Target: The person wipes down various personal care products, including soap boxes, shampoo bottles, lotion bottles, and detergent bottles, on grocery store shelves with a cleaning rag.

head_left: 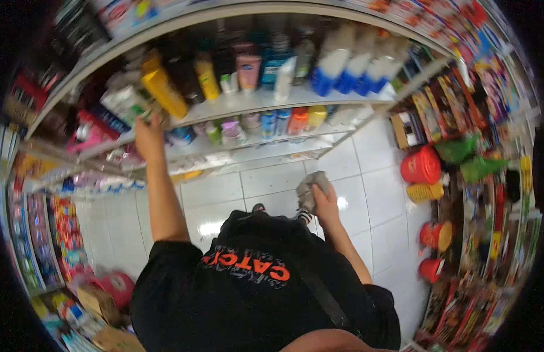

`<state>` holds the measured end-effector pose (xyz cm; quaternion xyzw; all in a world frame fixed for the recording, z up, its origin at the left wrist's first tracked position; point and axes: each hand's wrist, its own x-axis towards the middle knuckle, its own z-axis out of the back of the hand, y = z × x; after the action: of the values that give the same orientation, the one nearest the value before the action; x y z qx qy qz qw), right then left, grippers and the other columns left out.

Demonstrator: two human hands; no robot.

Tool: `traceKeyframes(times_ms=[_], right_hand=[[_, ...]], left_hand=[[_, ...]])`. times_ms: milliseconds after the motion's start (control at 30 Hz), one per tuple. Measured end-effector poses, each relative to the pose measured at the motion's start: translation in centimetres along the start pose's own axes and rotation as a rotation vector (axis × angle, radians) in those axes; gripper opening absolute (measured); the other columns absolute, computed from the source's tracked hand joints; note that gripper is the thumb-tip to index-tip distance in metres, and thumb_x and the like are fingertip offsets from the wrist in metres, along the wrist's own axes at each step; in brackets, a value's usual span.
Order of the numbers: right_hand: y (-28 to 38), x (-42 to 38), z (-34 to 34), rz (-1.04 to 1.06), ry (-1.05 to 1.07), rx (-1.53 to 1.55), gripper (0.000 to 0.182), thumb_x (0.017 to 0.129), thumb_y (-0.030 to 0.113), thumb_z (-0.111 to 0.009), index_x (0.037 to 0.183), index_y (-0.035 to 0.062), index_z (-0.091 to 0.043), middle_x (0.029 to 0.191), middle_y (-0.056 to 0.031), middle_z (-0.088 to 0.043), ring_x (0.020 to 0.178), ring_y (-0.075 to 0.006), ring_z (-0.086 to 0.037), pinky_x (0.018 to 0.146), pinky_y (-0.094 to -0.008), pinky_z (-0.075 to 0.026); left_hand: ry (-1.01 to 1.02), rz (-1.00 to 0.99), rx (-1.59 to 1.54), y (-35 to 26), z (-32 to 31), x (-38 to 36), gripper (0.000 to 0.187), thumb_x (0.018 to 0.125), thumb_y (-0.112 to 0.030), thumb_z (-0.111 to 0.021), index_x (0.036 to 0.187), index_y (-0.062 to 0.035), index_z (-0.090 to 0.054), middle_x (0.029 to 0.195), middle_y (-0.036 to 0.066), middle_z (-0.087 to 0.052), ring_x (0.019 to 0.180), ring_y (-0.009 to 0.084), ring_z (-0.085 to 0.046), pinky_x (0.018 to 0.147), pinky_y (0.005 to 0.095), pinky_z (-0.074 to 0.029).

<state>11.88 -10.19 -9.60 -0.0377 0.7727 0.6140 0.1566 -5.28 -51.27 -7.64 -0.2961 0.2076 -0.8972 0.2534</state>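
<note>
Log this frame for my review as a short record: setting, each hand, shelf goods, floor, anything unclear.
Setting: shop aisle with stocked shelving
Left hand: reaching to the shelf, at the white-and-green pack
Right hand: the right hand holds a grey cloth above the floor
Shelf goods: yellow bottle, pink tube, blue-and-white bottles, among others
Floor: pale tiles
Picture's right side: red tub
Unclear: whether the left fingers grip the pack; labels are blurred

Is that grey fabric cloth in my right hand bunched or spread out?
Bunched: the grey fabric cloth is a crumpled wad in the right hand, not stretched flat.
</note>
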Motion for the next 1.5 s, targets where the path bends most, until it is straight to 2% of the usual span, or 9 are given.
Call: traceKeyframes(times_ms=[300, 400, 567, 667, 733, 933, 1133, 1267, 1500], right_hand=[[0.0, -0.6, 4.0, 0.062, 0.036, 0.058, 0.032, 0.084, 0.019, -0.056, 0.109, 0.0000, -0.048, 0.094, -0.0058, -0.056, 0.084, -0.0120, -0.053, 0.073, -0.0263, -0.045], [-0.1, -0.3, 6.0, 0.097, 0.081, 0.081, 0.040, 0.084, 0.019, -0.055, 0.116, -0.0004, -0.042, 0.102, -0.0080, -0.054, 0.092, -0.0137, -0.051, 0.080, -0.0278, -0.043], [2.9, -0.7, 7.8, 0.353, 0.126, 0.016, 0.052, 0.086, 0.018, -0.049, 0.129, -0.0005, -0.025, 0.121, -0.0120, -0.041, 0.110, -0.0182, -0.038, 0.095, -0.0310, -0.031], [3.7, -0.6, 8.1, 0.436, 0.178, 0.027, 0.054, 0.087, 0.016, -0.045, 0.132, -0.0004, -0.019, 0.129, -0.0158, -0.032, 0.118, -0.0235, -0.031, 0.099, -0.0334, -0.025], [3.8, -0.3, 8.0, 0.616, 0.076, -0.233, 0.053, 0.088, 0.015, -0.040, 0.132, -0.0024, -0.016, 0.134, -0.0164, -0.023, 0.125, -0.0256, -0.020, 0.102, -0.0339, -0.020], [5.3, -1.1, 11.3, 0.659, -0.206, -0.288, 0.046, 0.087, 0.013, -0.040, 0.131, 0.0077, -0.028, 0.137, -0.0210, -0.015, 0.129, -0.0350, -0.011, 0.105, -0.0387, -0.010], [6.3, -1.8, 12.8, 0.630, -0.226, -0.159, 0.044, 0.085, 0.012, -0.043, 0.128, 0.0096, -0.035, 0.137, -0.0228, -0.014, 0.130, -0.0363, -0.006, 0.105, -0.0397, -0.008], [5.5, -3.3, 12.6, 0.806, -0.097, -0.292, 0.042, 0.084, 0.011, -0.044, 0.125, 0.0109, -0.039, 0.138, -0.0226, -0.008, 0.129, -0.0378, -0.010, 0.103, -0.0415, -0.013], [7.4, -3.5, 15.0, 0.797, -0.262, -0.153, 0.036, 0.085, 0.009, -0.042, 0.121, 0.0088, -0.041, 0.139, -0.0197, -0.010, 0.129, -0.0345, -0.013, 0.103, -0.0397, -0.015]], left_hand=[[-0.089, 0.084, -0.720, 0.2, 1.5, -6.8, 0.040, 0.084, -0.019, -0.054, 0.110, 0.0080, -0.043, 0.111, 0.022, -0.049, 0.101, 0.0282, -0.048, 0.088, 0.0373, -0.037], [-0.317, -0.126, -1.084, -1.9, -0.2, -9.0, 0.043, 0.087, -0.029, -0.051, 0.107, 0.0080, -0.042, 0.106, 0.017, -0.048, 0.092, 0.0226, -0.053, 0.073, 0.0287, -0.046], [0.358, -0.348, -0.828, -10.9, -1.3, -18.7, 0.036, 0.089, -0.023, -0.040, 0.113, 0.0025, -0.036, 0.108, 0.014, -0.045, 0.094, 0.0209, -0.049, 0.082, 0.0308, -0.041], [0.952, -0.177, -1.002, -14.8, -5.3, -27.6, 0.039, 0.082, -0.010, -0.046, 0.117, 0.0032, -0.039, 0.106, 0.016, -0.046, 0.097, 0.0248, -0.045, 0.085, 0.0339, -0.036], [0.984, -0.644, -0.806, -23.4, 1.5, -30.7, 0.054, 0.084, -0.007, -0.043, 0.132, 0.0019, -0.020, 0.125, 0.020, -0.039, 0.113, 0.0265, -0.041, 0.094, 0.0336, -0.032], [1.443, -0.573, -0.910, -26.9, 2.4, -33.4, 0.061, 0.084, -0.005, -0.042, 0.136, 0.0000, -0.012, 0.131, 0.018, -0.034, 0.118, 0.0227, -0.038, 0.094, 0.0296, -0.032], [1.533, -0.528, -1.000, -28.0, 3.5, -34.8, 0.056, 0.087, -0.007, -0.038, 0.136, 0.0003, -0.012, 0.133, 0.015, -0.031, 0.121, 0.0207, -0.033, 0.099, 0.0290, -0.025], [1.479, -0.096, -1.123, -29.0, 2.1, -34.3, 0.052, 0.090, -0.017, -0.033, 0.135, 0.0010, -0.016, 0.132, 0.015, -0.032, 0.121, 0.0202, -0.032, 0.100, 0.0296, -0.025], [1.554, -0.447, -1.114, -30.4, 5.6, -36.3, 0.056, 0.086, -0.018, -0.037, 0.134, 0.0038, -0.017, 0.129, 0.013, -0.035, 0.119, 0.0190, -0.033, 0.098, 0.0288, -0.024]])
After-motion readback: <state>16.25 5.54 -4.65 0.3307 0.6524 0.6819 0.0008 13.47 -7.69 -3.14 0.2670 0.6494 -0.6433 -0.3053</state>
